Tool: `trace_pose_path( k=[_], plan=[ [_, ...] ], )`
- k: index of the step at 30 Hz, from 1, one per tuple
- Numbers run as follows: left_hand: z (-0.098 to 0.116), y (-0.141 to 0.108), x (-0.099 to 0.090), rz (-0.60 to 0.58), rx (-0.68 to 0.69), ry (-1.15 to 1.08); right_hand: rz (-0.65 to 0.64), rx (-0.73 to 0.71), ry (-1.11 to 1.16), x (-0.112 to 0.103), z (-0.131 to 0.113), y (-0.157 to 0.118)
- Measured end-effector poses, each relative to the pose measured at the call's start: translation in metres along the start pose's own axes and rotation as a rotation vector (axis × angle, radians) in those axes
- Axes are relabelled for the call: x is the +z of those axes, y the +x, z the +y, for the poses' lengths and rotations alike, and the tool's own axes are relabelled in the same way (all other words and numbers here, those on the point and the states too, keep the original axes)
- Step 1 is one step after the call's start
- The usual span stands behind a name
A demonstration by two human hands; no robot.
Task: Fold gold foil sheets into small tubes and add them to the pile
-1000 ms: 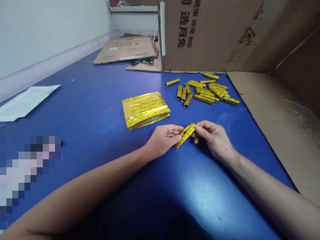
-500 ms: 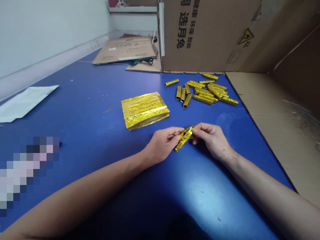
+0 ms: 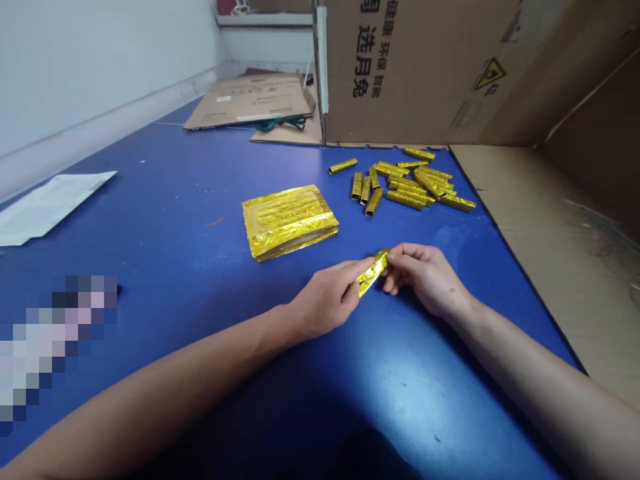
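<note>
Between my two hands is a folded strip of gold foil paper (image 3: pixel 371 276), slanting up to the right just above the blue table (image 3: pixel 210 347). My left hand (image 3: pixel 334 293) is closed on its lower left part, thumb in front and fingers behind. At the upper right end, my right hand (image 3: pixel 425 272) pinches it between thumb and fingertips. Beyond my left hand lies a stack of flat gold foil sheets (image 3: pixel 291 220). Several folded gold foil tubes (image 3: pixel 410 199) lie loosely heaped farther back on the right.
A large cardboard box (image 3: pixel 420 73) stands behind the foil tubes, with a cardboard flap (image 3: pixel 530 253) along the right edge. Flattened cardboard (image 3: pixel 250 100) and a green cord (image 3: pixel 283 123) lie at the back. On the left are a pale sheet (image 3: pixel 50 203) and a pixelated patch.
The foil strip is folded more closely together, where an open gap showed before. My left hand has slid its fingers farther up along it; my right hand stays pinched at its end.
</note>
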State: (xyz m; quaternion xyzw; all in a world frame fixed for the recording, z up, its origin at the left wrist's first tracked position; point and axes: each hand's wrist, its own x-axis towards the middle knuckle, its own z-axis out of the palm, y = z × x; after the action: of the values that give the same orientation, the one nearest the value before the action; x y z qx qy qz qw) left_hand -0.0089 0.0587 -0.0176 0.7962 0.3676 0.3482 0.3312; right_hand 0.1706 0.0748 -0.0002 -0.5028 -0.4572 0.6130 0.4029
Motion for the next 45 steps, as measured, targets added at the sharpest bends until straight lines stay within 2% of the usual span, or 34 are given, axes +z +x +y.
trace_pose_path(
  k=[4,11,17,33,42,45],
  plan=[
    [0.0,0.0,0.0,0.003,-0.011,-0.025,-0.025,0.025,0.007,-0.001,-0.001,0.0],
    [-0.001,0.0,-0.001,-0.071,0.111,0.127,0.021,0.046,0.098,-0.001,0.001,-0.001],
    [-0.001,0.002,-0.002,-0.075,0.088,0.064,0.011,0.041,0.214,-0.003,-0.001,-0.001],
    [-0.004,0.0,0.001,-0.06,0.105,0.102,-0.058,0.093,0.259,-0.012,-0.002,0.004],
    [0.001,-0.002,0.0,-0.086,0.161,0.159,0.06,0.028,0.153,0.0,0.0,-0.001],
    [0.004,-0.003,0.001,-0.091,0.194,0.206,0.058,0.029,0.156,0.001,0.0,-0.001]
  ],
)
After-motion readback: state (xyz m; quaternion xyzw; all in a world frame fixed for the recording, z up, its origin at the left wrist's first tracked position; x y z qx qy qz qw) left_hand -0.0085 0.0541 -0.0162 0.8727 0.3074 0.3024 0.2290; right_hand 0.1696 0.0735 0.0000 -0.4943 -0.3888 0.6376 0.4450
